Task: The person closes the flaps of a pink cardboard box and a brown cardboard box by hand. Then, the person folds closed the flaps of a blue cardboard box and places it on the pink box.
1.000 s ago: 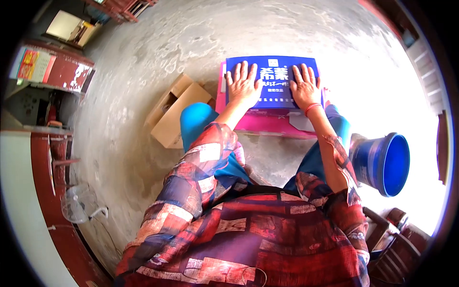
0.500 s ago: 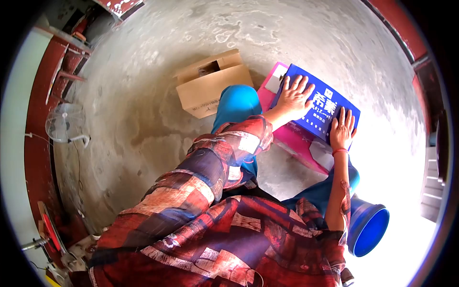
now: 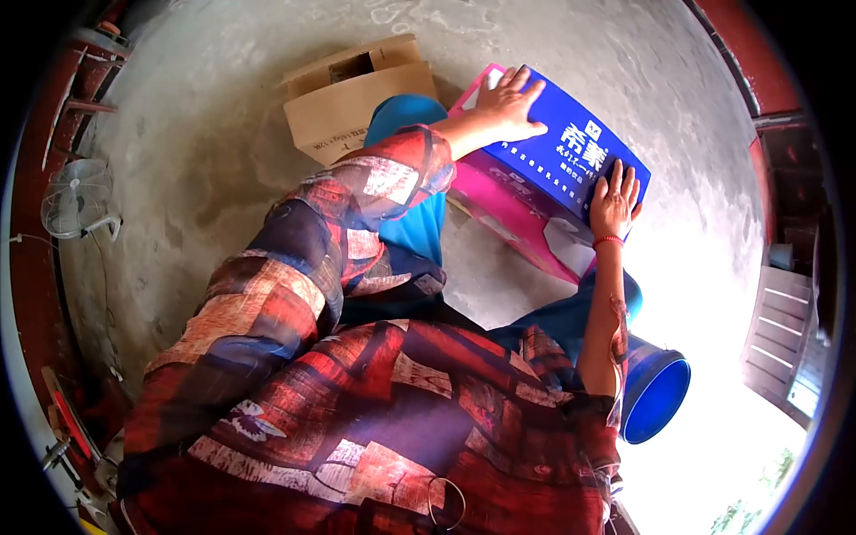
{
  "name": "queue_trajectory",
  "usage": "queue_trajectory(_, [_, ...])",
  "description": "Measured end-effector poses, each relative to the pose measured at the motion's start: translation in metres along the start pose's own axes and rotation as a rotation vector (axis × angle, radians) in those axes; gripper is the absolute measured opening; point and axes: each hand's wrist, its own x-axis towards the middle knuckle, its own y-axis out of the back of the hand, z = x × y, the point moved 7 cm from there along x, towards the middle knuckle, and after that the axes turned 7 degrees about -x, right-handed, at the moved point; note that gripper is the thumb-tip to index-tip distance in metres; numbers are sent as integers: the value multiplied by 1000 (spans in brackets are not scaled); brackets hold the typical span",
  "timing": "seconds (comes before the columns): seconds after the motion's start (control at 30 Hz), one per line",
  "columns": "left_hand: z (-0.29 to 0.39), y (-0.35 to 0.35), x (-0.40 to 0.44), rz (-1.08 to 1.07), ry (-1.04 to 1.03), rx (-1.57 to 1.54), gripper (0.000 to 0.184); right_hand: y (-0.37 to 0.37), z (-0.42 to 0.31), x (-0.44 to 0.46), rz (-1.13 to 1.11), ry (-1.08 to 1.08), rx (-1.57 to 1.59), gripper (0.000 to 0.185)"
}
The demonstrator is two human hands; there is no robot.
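A blue carton (image 3: 571, 147) with white printed characters lies tilted on the floor in front of me. Pink panels (image 3: 502, 214) with white patches show along its near side and left end; I cannot tell whether they belong to the same carton. My left hand (image 3: 510, 105) rests on the blue carton's left end, thumb apart and fingers stretched toward its far edge. At the right end, my right hand (image 3: 613, 203) lies on the top with its fingers extended. Both palms face down, and neither hand grips anything.
A brown cardboard box (image 3: 357, 107) with an opening on top stands to the left, beside my knee. Near my right leg is a blue bucket (image 3: 658, 397). A white fan (image 3: 78, 201) with a cord stands by the left wall. Concrete floor (image 3: 214, 152) surrounds these.
My left hand has slid left over the blue carton to its end, uncovering more print. My right hand stays at the right end. The whole view has shifted slightly.
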Motion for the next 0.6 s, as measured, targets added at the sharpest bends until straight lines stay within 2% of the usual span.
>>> queue_trajectory(0.07, [-10,-7,-3,-9,6,-41,79,-1,1,0,-8,-3,-23,52])
queue_trajectory(0.13, [-15,-17,-4,-21,-29,-317,80,-2,1,1,-12,1,-16,52])
queue_trajectory(0.27, [-16,-18,-3,-84,-49,-416,81,-4,3,2,-2,-5,6,52])
queue_trajectory(0.33, [-18,-19,-2,-37,-60,-479,83,-8,6,4,-30,-2,45,53])
queue_trajectory(0.4, [-23,2,-4,180,42,-464,85,-2,10,6,-64,0,50,53])
queue_trajectory(0.43, [-29,6,-4,154,112,-561,84,-1,20,6,-9,-4,163,52])
queue_trajectory(0.47, [-44,2,-2,319,179,-520,78,0,30,5,47,-8,278,51])
queue_trajectory(0.5, [-58,-10,1,127,310,-708,72,4,39,2,146,-17,284,50])
queue_trajectory(0.53, [-70,-20,4,-70,438,-891,66,3,45,-2,146,-13,280,50])
queue_trajectory(0.57, [-87,-37,7,0,564,-916,54,0,59,-9,100,-135,430,50])
queue_trajectory(0.6, [-96,-67,16,6,568,-915,54,-18,77,-10,51,-256,585,50])
